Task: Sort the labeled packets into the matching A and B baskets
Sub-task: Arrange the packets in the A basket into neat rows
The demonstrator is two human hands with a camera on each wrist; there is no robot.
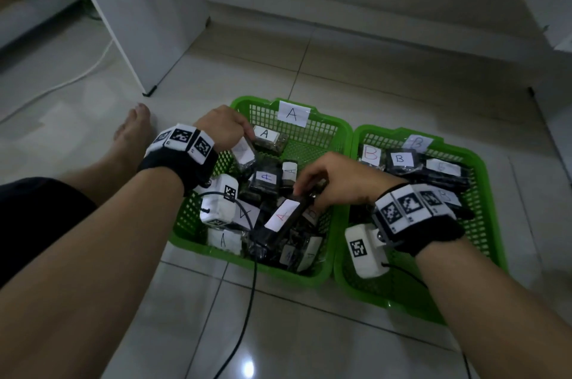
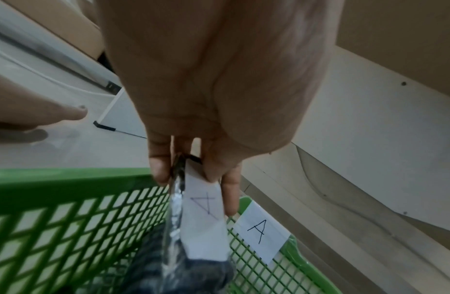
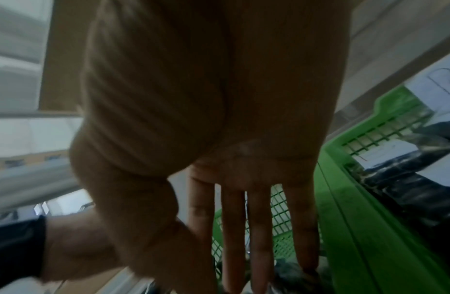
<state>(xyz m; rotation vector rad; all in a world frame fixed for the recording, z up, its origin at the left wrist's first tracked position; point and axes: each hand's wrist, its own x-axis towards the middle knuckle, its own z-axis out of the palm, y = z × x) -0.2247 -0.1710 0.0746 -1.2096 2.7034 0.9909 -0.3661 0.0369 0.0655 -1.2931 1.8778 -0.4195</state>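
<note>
we see two green baskets side by side on a tiled floor (image 1: 309, 75), touching along their inner rims. the left basket (image 1: 337, 137) carries a paper tag marked a (image 1: 292, 114) on its far wall, the right basket (image 1: 492, 224) a fainter tag marked b (image 1: 418, 142) on its far wall. the left basket holds a heap of dark packets with white labels, most reading a; one label near the right hand looks like a b but is partly hidden. the right basket holds dark packets labelled b, lying toward its far side. our left hand (image 1: 221, 128) is over the far left part of the left basket, fingers and thumb pinching the top end of a packet (image 1: 244, 155) that hangs down inside the basket; the left wrist view shows its white label with a hand-drawn a (image 2: 202, 206) and the thumb pressed on the label. our right hand (image 1: 335, 182) is over the right side of the left basket, fingers curled down around the far end of a long dark packet with a red a label (image 1: 280, 217), which tilts up out of the heap. in the right wrist view the fingers (image 3: 259, 228) look fairly straight, tips down among packets, blurred. a bare foot (image 1: 134, 128) rests on the floor left of the baskets, and a black cable (image 1: 247, 310) runs near us.
</note>
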